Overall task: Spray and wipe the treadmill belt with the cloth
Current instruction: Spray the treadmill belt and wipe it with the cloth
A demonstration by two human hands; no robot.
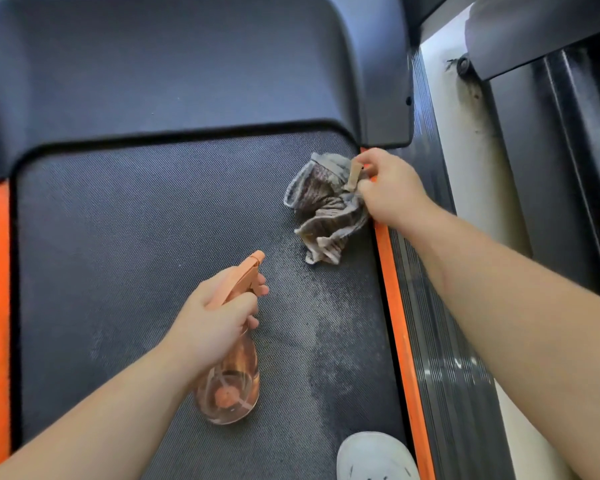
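The dark textured treadmill belt (136, 237) fills the middle of the head view, with a wet, lighter sprayed patch (319, 323) on its right side. My left hand (219, 313) grips a clear spray bottle (232, 386) with an orange trigger head, nozzle pointing up and right above the belt. My right hand (392, 188) pinches a crumpled grey-brown cloth (323, 206) that hangs onto the belt near its right edge, just below the motor cover.
The black motor cover (187, 71) spans the top. Orange strips (399, 327) line both belt edges, with a ribbed black side rail (444, 358) on the right. A white shoe (374, 455) stands on the belt at the bottom. A pale floor strip (465, 140) lies further right.
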